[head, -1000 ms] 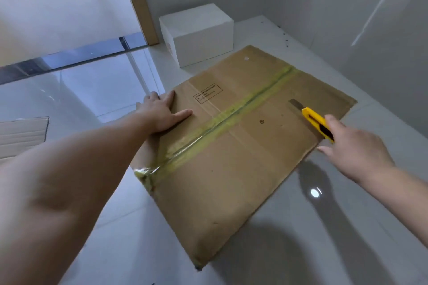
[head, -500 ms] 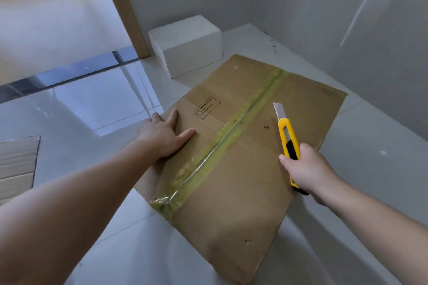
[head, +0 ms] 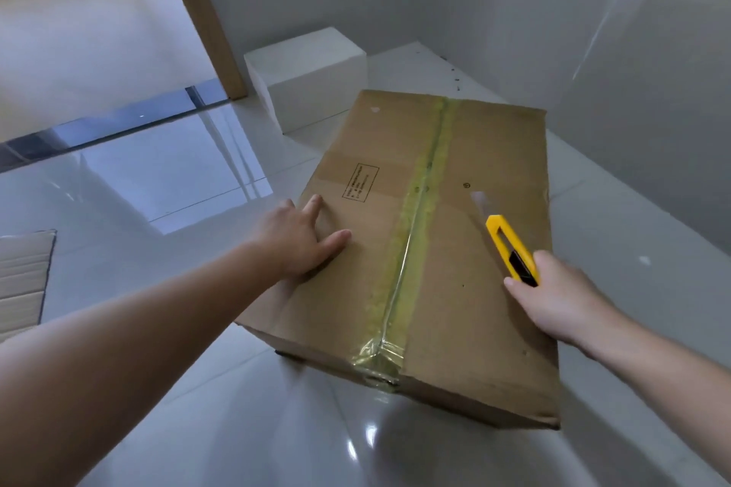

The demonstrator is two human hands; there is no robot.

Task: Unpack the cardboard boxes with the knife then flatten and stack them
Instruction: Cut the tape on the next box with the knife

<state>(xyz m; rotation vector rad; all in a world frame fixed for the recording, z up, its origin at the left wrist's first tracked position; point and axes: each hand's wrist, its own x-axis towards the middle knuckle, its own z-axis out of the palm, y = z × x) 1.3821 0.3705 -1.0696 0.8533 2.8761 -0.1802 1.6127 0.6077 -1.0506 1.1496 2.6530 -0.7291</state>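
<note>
Head view: a sealed brown box (head: 455, 249) lies on the floor (head: 197, 387), centre to right of frame, yellowed tape (head: 419, 217) running along its top seam. The left hand (head: 300, 245) rests flat on the box's left side, fingers extended. The right hand (head: 553, 297) grips a yellow knife (head: 510, 249), blade out, over the box right of the tape. A white box (head: 312, 79) stands beyond it, upper centre.

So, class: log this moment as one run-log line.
left hand: flat on taped brown cardboard box | right hand: holds yellow utility knife | tape uncut
</note>
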